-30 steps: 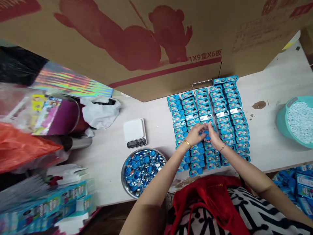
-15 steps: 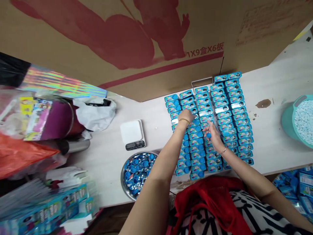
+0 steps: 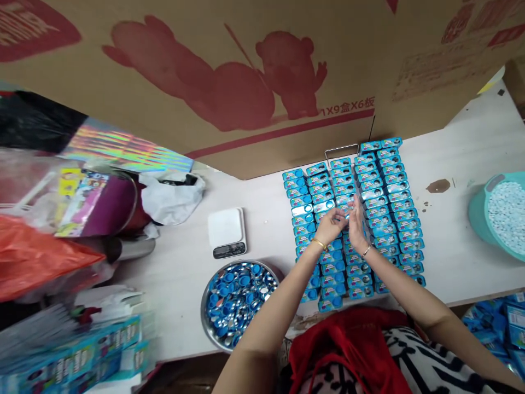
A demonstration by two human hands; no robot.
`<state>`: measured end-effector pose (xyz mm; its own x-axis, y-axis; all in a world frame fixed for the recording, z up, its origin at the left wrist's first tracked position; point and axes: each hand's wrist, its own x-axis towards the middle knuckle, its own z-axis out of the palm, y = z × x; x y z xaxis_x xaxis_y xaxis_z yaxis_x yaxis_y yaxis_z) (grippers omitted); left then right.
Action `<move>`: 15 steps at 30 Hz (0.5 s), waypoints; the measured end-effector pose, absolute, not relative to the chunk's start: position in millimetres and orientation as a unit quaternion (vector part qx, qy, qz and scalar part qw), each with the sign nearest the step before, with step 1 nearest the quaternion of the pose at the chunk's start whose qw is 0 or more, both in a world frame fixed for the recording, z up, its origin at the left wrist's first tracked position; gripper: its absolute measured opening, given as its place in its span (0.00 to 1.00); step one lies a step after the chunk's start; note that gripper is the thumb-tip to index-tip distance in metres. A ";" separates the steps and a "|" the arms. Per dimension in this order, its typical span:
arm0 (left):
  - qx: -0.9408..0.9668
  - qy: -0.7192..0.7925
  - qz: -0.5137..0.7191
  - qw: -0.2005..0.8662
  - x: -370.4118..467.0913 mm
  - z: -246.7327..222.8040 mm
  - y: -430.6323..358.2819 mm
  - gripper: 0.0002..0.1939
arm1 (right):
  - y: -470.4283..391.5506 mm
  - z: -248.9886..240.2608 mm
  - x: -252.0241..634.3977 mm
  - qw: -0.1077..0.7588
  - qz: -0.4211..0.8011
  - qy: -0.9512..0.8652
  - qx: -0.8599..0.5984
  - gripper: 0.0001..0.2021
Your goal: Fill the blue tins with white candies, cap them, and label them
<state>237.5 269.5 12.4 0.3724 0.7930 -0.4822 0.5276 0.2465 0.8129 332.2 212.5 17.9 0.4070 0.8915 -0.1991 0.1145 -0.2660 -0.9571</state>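
Note:
Several columns of small blue printed tins (image 3: 331, 266) stand in rows on the table. Tins in the left columns have round blue caps on one end, while those farther right (image 3: 404, 213) show a dark round spot there. Over the middle columns, my left hand (image 3: 329, 226) has its thumb and fingers pinched together at my right palm. What it pinches is too small to make out. My right hand (image 3: 356, 229) is turned on edge with its fingers stretched out; the left fingertips partly hide its palm. A steel bowl (image 3: 204, 323) left of my forearm holds many blue and silvery caps (image 3: 241, 295).
A white scale (image 3: 226, 227) sits behind the bowl. A large cardboard box (image 3: 287, 145) walls off the back. At right stands a green tub (image 3: 478, 210) of pale pellets. Bags, including a white one (image 3: 172, 200), crowd the left. Blue packages (image 3: 492, 323) lie below the right edge.
My left hand has moved from a tin in the second column rightward to my right palm. The right fingers have straightened; the blue cap seen there earlier is no longer visible. The view has shifted.

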 end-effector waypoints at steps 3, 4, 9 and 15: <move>0.552 0.583 0.184 0.567 240.3 7.1 260.4 0.05 | 218.4 15.0 316.6 0.481 0.397 -0.407 -0.667 0.41; 0.547 0.599 0.190 0.554 240.1 5.2 264.9 0.04 | 220.8 14.5 312.9 0.481 0.398 -0.416 -0.661 0.41; 0.607 0.657 0.135 0.427 233.6 -2.6 321.2 0.04 | 230.2 11.5 320.5 0.465 0.375 -0.415 -0.687 0.37; 0.686 0.650 -0.127 0.299 238.9 -7.0 379.7 0.08 | 216.7 1.8 347.8 0.438 0.342 -0.417 -0.719 0.32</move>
<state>238.9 379.7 -7.0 0.1215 0.8168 -0.5639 0.9690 0.0255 0.2458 347.8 216.7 1.8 0.4172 0.9000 -0.1266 0.3006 -0.2681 -0.9153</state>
